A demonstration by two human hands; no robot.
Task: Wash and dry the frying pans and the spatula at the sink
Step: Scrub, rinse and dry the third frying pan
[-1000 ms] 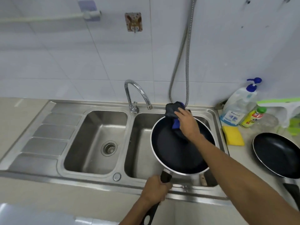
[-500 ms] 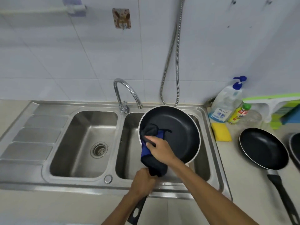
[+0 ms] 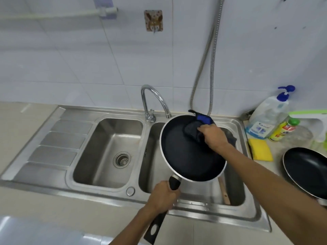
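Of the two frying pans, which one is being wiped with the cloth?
The pan held over the right basin: the right hand holds the dark cloth inside it. The other pan lies on the counter, untouched.

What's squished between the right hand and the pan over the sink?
A dark cloth with a blue patch. The right hand holds it against the inside of the pan, as the head view shows.

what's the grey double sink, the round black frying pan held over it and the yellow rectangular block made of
Grey double sink: likely stainless steel, brushed finish with soft reflections.
Round black frying pan: probably a metal body, judging by its bare silver rim, with a matte black nonstick-looking coating.
Yellow rectangular block: looks like a foam sponge, dull and soft-edged.
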